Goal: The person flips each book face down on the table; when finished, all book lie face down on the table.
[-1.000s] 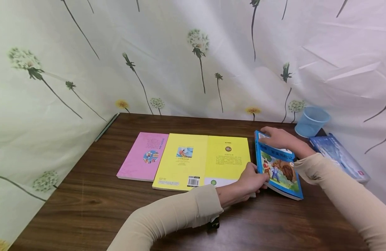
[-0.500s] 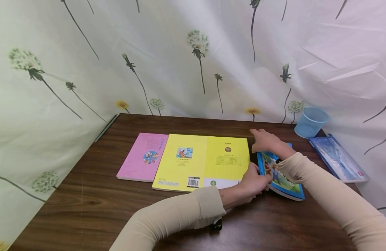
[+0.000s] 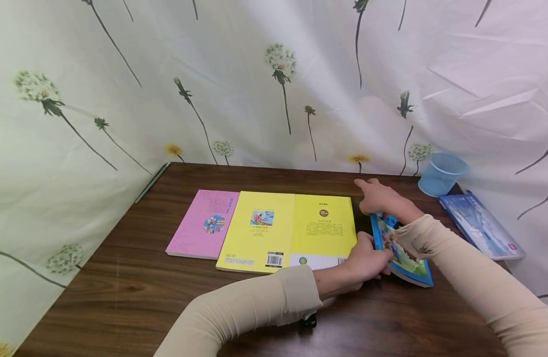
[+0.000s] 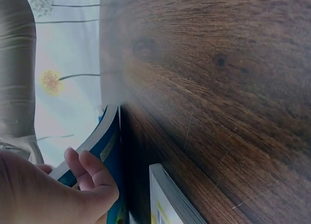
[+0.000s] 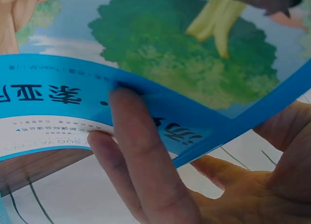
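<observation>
A blue paperback book point(image 3: 410, 265) with an illustrated cover is tilted up on its left side over the right part of the table. My left hand point(image 3: 365, 259) holds its near left edge; in the left wrist view curled fingers point(image 4: 95, 173) grip the page side. My right hand point(image 3: 384, 199) is at the book's far end, its forefinger extended to the left. In the right wrist view, fingers point(image 5: 141, 151) lie against the bent cover, and the rest of the hand is partly behind the book. My right sleeve hides part of the cover.
Left of the blue book, two yellow books point(image 3: 256, 248) point(image 3: 325, 243) and a pink book point(image 3: 193, 228) lie in a row on the wooden table point(image 3: 122, 282). At the right are a light-blue cup point(image 3: 441, 173) and another blue book point(image 3: 481, 228). A patterned curtain point(image 3: 238, 89) hangs behind.
The blue book has been raised and tilted along its left side. My right hand has shifted left off the cover's top, and my left hand has moved slightly right with the edge.
</observation>
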Action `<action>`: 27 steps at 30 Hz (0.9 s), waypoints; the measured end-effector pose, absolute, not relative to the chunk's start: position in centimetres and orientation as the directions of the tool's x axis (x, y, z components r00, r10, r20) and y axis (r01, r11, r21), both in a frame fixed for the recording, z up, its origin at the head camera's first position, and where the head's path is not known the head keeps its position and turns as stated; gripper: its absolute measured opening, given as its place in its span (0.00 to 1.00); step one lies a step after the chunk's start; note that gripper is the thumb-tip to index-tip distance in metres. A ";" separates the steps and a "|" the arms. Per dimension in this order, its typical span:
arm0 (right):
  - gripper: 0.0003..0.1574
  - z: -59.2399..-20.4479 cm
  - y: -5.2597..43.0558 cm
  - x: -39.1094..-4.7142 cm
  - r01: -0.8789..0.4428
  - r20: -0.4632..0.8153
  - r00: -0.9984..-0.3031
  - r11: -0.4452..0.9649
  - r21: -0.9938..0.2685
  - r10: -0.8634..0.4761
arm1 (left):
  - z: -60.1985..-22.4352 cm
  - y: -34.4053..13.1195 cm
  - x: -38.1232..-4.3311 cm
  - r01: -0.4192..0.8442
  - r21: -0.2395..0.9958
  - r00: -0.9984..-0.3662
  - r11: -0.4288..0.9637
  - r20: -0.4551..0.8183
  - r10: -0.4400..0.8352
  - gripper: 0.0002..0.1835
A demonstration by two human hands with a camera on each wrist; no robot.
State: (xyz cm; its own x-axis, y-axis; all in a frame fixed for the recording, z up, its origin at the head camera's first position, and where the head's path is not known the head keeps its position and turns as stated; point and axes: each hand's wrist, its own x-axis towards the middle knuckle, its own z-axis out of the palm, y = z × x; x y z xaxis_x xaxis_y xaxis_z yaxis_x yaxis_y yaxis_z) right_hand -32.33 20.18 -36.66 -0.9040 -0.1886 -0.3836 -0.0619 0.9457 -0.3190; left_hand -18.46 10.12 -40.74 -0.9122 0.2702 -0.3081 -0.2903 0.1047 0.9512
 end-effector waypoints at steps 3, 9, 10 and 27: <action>0.51 -36.3 20.7 -32.2 -0.052 -0.379 -0.907 0.942 -0.331 -0.183 | -40.5 10.2 -18.4 -0.313 0.943 -0.904 0.110 -0.331 0.272 0.14; 0.53 -35.3 22.1 -31.8 -0.048 -0.328 -0.925 0.916 -0.397 -0.190 | -40.5 9.9 -19.1 -0.350 0.934 -0.890 0.064 -0.353 0.287 0.17; 0.53 -35.1 22.3 -31.8 -0.049 -0.317 -0.929 0.911 -0.409 -0.192 | -40.6 9.8 -19.3 -0.361 0.931 -0.886 0.059 -0.362 0.291 0.18; 0.47 -32.9 26.5 -31.3 -0.179 -0.034 -0.970 0.805 -0.565 -0.240 | -41.5 9.4 -20.3 -0.490 0.864 -0.807 0.114 -0.499 0.317 0.20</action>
State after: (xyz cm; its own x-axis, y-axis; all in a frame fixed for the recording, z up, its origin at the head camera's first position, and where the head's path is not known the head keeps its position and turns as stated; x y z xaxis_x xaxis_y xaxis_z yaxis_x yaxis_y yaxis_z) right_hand -31.34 26.49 -32.90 -0.9701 -0.2402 -0.0341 -0.1795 0.8052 -0.5652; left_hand -20.34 9.41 -41.52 -0.8065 0.3168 -0.4991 -0.4899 0.1144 0.8642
